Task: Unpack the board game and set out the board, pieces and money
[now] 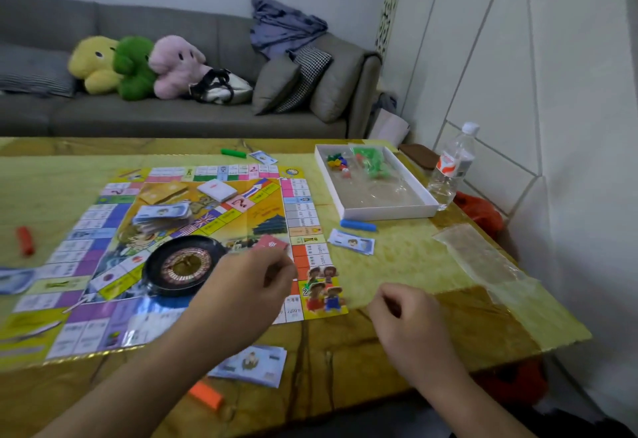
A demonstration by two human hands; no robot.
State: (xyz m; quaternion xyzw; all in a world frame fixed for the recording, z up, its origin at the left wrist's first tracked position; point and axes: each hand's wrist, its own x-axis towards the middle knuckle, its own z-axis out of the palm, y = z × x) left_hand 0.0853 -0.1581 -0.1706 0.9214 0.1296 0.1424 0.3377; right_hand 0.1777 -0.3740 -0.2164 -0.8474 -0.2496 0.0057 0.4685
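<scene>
The colourful game board (103, 230) lies flat on the table. On it sit a black roulette wheel (183, 265), a loose stack of paper money (162, 215), a yellow card deck (162, 192) and a white card deck (217, 190). My left hand (248, 285) hovers over the board's near right corner and pinches a small red card (271, 242). My right hand (404, 317) hangs over the bare table with fingers curled, holding nothing I can see. The white box (379, 211) at the right holds small coloured pieces (336, 160) and green plastic pieces (371, 158).
Money piles lie at the right (352, 241), near edge (252, 365), far edge (263, 157) and left edge (13, 279). Coloured markers: blue (357, 224), green (233, 153), red (25, 240), orange (206, 394). A water bottle (452, 168) and plastic wrap (483, 258) sit right. A sofa stands behind.
</scene>
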